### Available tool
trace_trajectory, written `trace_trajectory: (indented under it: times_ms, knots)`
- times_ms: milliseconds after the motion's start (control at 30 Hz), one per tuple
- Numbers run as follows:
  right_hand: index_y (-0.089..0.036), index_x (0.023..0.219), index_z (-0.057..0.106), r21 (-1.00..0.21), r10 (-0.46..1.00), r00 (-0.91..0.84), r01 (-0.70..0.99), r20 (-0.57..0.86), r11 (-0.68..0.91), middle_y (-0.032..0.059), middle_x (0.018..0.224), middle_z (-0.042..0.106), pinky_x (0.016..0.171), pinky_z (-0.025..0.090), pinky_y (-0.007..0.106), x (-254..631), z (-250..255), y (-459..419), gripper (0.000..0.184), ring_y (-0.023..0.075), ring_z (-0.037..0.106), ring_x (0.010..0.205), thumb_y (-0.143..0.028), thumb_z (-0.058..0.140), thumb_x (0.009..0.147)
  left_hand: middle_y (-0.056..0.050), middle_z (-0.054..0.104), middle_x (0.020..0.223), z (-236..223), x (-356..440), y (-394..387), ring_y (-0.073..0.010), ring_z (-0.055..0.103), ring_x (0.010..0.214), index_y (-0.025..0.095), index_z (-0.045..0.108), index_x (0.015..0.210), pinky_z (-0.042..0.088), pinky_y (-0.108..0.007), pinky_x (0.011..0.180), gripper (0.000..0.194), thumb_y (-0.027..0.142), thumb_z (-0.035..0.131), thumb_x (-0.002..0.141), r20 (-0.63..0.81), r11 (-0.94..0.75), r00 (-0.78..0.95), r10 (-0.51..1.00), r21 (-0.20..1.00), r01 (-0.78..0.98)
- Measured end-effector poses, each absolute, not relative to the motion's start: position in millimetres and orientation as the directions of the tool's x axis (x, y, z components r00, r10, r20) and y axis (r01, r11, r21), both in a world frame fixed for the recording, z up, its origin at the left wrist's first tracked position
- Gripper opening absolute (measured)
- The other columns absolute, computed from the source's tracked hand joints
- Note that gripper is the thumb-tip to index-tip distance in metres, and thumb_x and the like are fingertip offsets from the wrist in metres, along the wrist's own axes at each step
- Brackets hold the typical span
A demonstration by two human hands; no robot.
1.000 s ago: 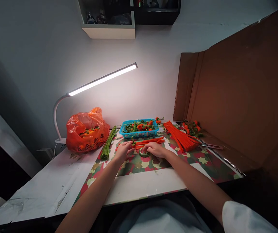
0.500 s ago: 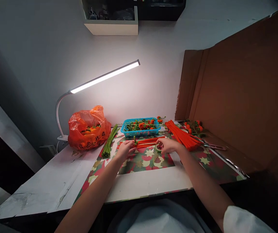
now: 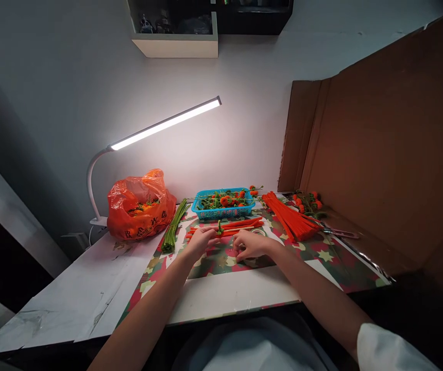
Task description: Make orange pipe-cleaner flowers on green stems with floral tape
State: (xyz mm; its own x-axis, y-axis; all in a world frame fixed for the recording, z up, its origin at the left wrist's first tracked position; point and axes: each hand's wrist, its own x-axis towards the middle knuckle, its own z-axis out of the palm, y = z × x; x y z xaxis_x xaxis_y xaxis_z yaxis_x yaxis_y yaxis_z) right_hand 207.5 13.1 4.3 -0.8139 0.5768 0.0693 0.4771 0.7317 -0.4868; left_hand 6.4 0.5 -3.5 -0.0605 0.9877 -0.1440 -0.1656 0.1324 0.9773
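My left hand is closed in a pinch on a small green pipe-cleaner piece, which stands up from the fingertips. My right hand is to the right of it, low over the patterned cover, with its fingers curled together. Whatever lies between those fingers, if anything, is too small to make out. Just behind the right hand lies a tape roll, partly hidden by it. Loose red pipe cleaners lie across the table behind both hands.
A blue basket of orange flowers stands at the back. Left are green pipe cleaners and an orange plastic bag. Right are a red pipe-cleaner bundle, orange flowers, scissors and cardboard. A lamp shines above.
My right hand has let go of the tape roll and moved left and nearer to me. My left hand stays almost in place, still pinching the green piece.
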Motion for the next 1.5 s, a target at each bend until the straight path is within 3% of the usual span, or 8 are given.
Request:
trace_trajectory:
  times_ms: [200, 333, 467, 667, 867, 1167, 1500]
  knots:
    - [-0.018, 0.071, 0.066, -0.629, 0.6, -0.8, 0.47, -0.007, 0.619, -0.0027, 0.068, 0.063, 0.05, 0.036, 0.019, 208, -3, 16, 0.022, 0.0104, 0.053, 0.06, -0.03, 0.077, 0.057, -0.004, 0.064, 0.069, -4, 11, -3, -0.0155, 0.064, 0.073, 0.01, 0.067, 0.071, 0.056, -0.03, 0.076, 0.012, 0.008, 0.067, 0.06, -0.128, 0.128, 0.005, 0.992, 0.98, -0.151]
    - [-0.016, 0.065, 0.064, -0.618, 0.603, -0.796, 0.497, -0.046, 0.61, -0.0025, 0.062, 0.061, 0.048, 0.034, 0.019, 208, -1, 15, 0.012, 0.0093, 0.051, 0.055, -0.026, 0.072, 0.063, -0.003, 0.063, 0.07, -5, 11, -3, -0.0139, 0.063, 0.07, 0.011, 0.067, 0.07, 0.056, -0.029, 0.075, 0.012, 0.007, 0.068, 0.059, -0.144, 0.145, 0.018, 0.989, 0.979, -0.142]
    - [-0.016, 0.07, 0.065, -0.714, 0.695, -0.712, 0.436, 0.098, 0.548, -0.0011, 0.064, 0.062, 0.049, 0.036, 0.019, 205, 2, 14, 0.009, 0.0098, 0.052, 0.056, -0.025, 0.066, 0.07, -0.004, 0.065, 0.071, -10, 9, -2, -0.0131, 0.063, 0.068, 0.012, 0.068, 0.073, 0.054, -0.027, 0.075, 0.018, 0.008, 0.071, 0.056, -0.137, 0.145, 0.097, 0.986, 0.985, -0.091]
    - [-0.014, 0.067, 0.065, -0.778, 0.803, -0.543, 0.382, 0.248, 0.499, 0.0016, 0.063, 0.065, 0.05, 0.039, 0.021, 197, -8, 18, 0.011, 0.0126, 0.056, 0.057, -0.025, 0.067, 0.068, -0.003, 0.068, 0.069, -15, 9, -4, -0.0159, 0.064, 0.065, 0.012, 0.069, 0.094, 0.05, -0.028, 0.068, 0.045, 0.017, 0.08, 0.05, -0.058, 0.053, 0.239, 0.969, 0.998, 0.026]
    - [-0.015, 0.07, 0.066, -0.766, 0.807, -0.449, 0.334, 0.384, 0.55, 0.0041, 0.069, 0.067, 0.058, 0.044, 0.024, 193, -12, 21, 0.013, 0.0145, 0.059, 0.063, -0.027, 0.065, 0.071, -0.003, 0.069, 0.071, -17, 11, -3, -0.0153, 0.064, 0.067, 0.012, 0.069, 0.097, 0.048, -0.026, 0.068, 0.049, 0.022, 0.082, 0.05, -0.014, -0.001, 0.271, 0.963, 0.998, 0.055]
    - [-0.015, 0.077, 0.066, -0.798, 0.806, -0.452, 0.277, 0.383, 0.535, 0.0041, 0.074, 0.068, 0.064, 0.047, 0.027, 194, -15, 25, 0.014, 0.0153, 0.061, 0.068, -0.027, 0.066, 0.07, -0.004, 0.07, 0.071, -15, 11, -4, -0.0157, 0.065, 0.066, 0.012, 0.068, 0.096, 0.048, -0.026, 0.068, 0.049, 0.024, 0.083, 0.05, -0.044, 0.034, 0.23, 0.972, 0.998, 0.048]
    - [-0.016, 0.078, 0.059, -0.744, 0.782, -0.43, 0.302, 0.451, 0.596, -0.0017, 0.061, 0.061, 0.055, 0.04, 0.021, 191, -17, 21, 0.008, 0.0111, 0.054, 0.057, -0.018, 0.062, 0.071, -0.008, 0.071, 0.09, -16, 15, -6, -0.0158, 0.065, 0.076, 0.013, 0.07, 0.097, 0.048, -0.025, 0.07, 0.044, 0.032, 0.079, 0.059, 0.071, -0.076, 0.32, 0.945, 0.997, 0.002]
